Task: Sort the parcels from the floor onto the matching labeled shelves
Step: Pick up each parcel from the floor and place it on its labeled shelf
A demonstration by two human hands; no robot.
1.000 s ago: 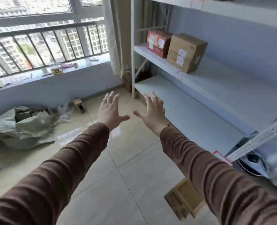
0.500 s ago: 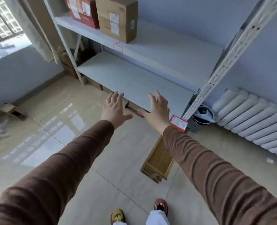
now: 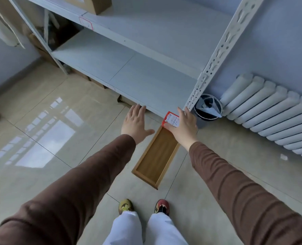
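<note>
A shallow rectangular wooden parcel [image 3: 157, 154] lies on the tiled floor at centre frame, not yet lifted. Left hand [image 3: 135, 123] and right hand [image 3: 184, 125] hover above, fingers spread, empty. One brown cardboard box [image 3: 93, 4] already sits on the white metal shelf [image 3: 146, 29], top of frame.

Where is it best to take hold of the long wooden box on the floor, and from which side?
Probably from above, one hand on each long side wall near the middle. The wooden box lies flat, open side up, long and narrow, with thin raised walls. Left hand and right hand are both open above its far end.
</note>
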